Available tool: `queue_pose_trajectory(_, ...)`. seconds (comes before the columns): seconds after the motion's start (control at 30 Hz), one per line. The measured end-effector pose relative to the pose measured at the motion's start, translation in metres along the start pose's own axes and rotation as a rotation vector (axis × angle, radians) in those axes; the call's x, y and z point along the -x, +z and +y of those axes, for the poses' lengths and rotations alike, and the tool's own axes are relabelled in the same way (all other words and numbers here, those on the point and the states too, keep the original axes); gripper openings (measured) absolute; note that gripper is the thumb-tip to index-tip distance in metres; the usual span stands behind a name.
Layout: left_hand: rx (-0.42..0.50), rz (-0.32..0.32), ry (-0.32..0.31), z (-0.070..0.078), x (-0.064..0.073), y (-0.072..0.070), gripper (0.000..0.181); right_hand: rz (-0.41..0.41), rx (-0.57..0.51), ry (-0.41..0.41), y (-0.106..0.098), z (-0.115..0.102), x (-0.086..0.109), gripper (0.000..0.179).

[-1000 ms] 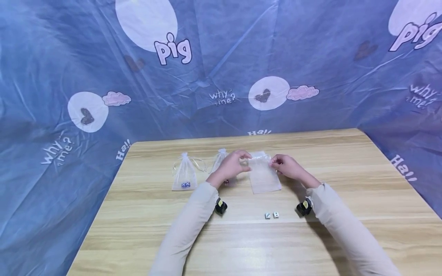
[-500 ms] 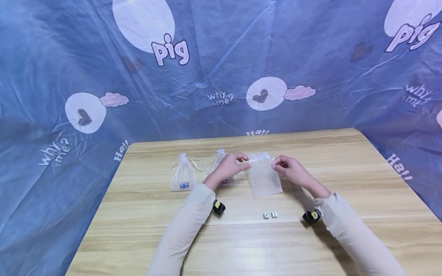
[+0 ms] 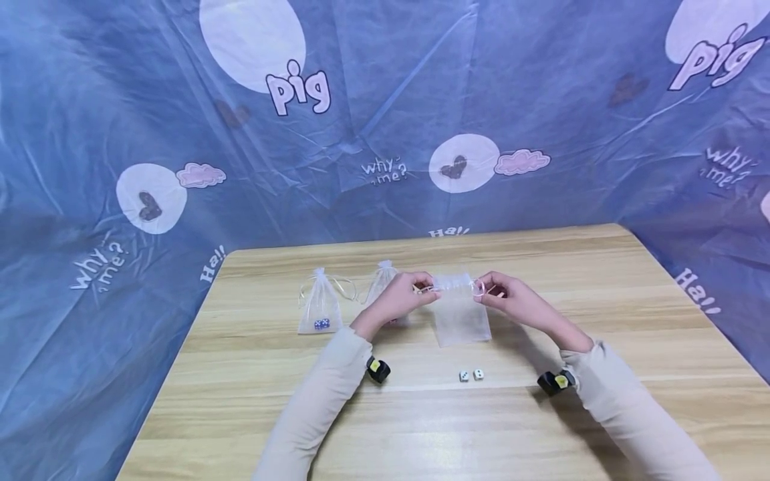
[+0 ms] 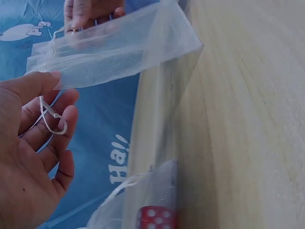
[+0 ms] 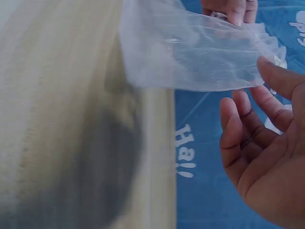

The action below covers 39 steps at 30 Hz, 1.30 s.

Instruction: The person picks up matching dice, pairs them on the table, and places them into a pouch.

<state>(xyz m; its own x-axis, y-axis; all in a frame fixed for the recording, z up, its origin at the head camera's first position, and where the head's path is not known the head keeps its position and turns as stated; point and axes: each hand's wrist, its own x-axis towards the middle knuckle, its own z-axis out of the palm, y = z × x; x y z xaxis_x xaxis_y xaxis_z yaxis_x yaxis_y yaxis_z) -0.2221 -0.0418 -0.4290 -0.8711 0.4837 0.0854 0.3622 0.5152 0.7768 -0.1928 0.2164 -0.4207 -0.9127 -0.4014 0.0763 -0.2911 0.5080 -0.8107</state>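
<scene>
A sheer white drawstring pouch (image 3: 462, 317) hangs between both hands, its ruffled mouth toward the back of the table. My left hand (image 3: 404, 294) pinches its left top edge between thumb and fingers; in the left wrist view a thin white cord loop (image 4: 55, 121) dangles by those fingers. At the opposite top corner, the right hand (image 3: 508, 298) pinches the mouth, where a small loop of cord shows. No dice show inside this pouch. Two white dice (image 3: 471, 375) with dark pips lie on the table nearer the body.
To the left stands a tied sheer pouch (image 3: 319, 300) with blue dice (image 3: 321, 324) in it. Another tied pouch (image 3: 383, 275) is partly behind the left hand; a red die (image 4: 156, 218) shows in it. A blue printed cloth (image 3: 385, 120) hangs behind the wooden table (image 3: 240, 414).
Both hands have drawn the pouch slightly toward the body, and the right forearm has shifted right. Cord loops now show at the fingers. The dice and tied pouches have stayed put.
</scene>
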Motion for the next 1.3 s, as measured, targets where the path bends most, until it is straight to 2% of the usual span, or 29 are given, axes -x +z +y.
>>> queue_pose_trajectory(0.13, -0.025, 0.006, 0.02, 0.007, 0.004, -0.004, 0.016, 0.021, 0.011, -0.043, -0.004, -0.008, 0.002, 0.023)
queue_pose_trajectory(0.27, -0.104, 0.031, 0.064, 0.014, 0.008, -0.007, 0.019, 0.064, 0.055, -0.085, -0.002, -0.012, 0.002, 0.019)
queue_pose_trajectory(0.33, -0.176, 0.06, 0.114, 0.017, 0.009, -0.008, 0.02, 0.094, 0.085, -0.107, 0.0, -0.012, 0.001, 0.016)
queue_pose_trajectory(0.5, -0.37, 0.16, 0.289, 0.024, 0.014, -0.008, 0.019, 0.165, 0.136, -0.186, 0.003, -0.012, 0.001, 0.011)
queue_pose_trajectory(0.6, -0.427, 0.213, 0.344, 0.025, 0.017, -0.007, 0.017, 0.192, 0.134, -0.229, 0.004, -0.012, 0.001, 0.012)
queue_pose_trajectory(0.8, -0.435, 0.285, 0.373, 0.022, 0.02, -0.004, 0.016, 0.223, 0.139, -0.278, 0.007, -0.009, 0.004, 0.013)
queue_pose_trajectory(1.0, -0.433, 0.295, 0.427, 0.02, 0.023, 0.001, 0.015, 0.23, 0.129, -0.289, 0.015, -0.008, 0.004, 0.014)
queue_pose_trajectory(1.17, -0.425, 0.26, 0.42, 0.019, 0.026, 0.004, 0.018, 0.217, 0.123, -0.284, 0.02, -0.008, 0.004, 0.013)
queue_pose_trajectory(1.3, -0.379, 0.189, 0.382, 0.02, 0.029, 0.002, 0.019, 0.204, 0.124, -0.283, 0.023, -0.008, 0.003, 0.013)
